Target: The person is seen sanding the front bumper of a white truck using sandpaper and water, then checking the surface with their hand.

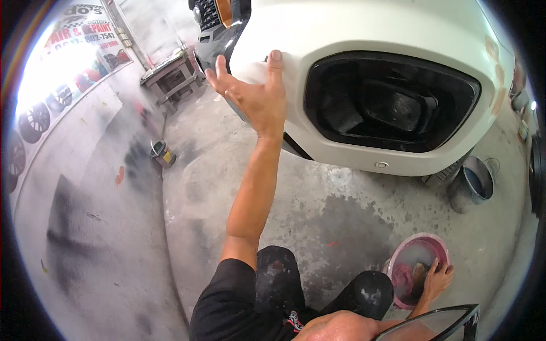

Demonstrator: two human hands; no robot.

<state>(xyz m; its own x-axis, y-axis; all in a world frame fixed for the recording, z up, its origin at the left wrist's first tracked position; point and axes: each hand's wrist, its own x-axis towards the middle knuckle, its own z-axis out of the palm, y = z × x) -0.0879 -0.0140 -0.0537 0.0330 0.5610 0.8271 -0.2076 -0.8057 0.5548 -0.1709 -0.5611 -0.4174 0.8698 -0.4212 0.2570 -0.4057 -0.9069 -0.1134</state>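
My left hand is raised with its fingers spread against the lower corner of the white car bumper. The thumb points up and nothing is in that hand. To the right, my right hand reaches over the rim of a pink basin on the floor. Its fingers are bent beside a flat brownish piece inside the basin; what they grip is partly hidden. Cloudy water and a pink cloth are in the basin. A black framed recess sits in the bumper in front of me.
A dark bucket stands at the right near the car's tyre. A small paint can is by the left wall. A worn wooden table stands at the back left. Wet patches mark the concrete floor.
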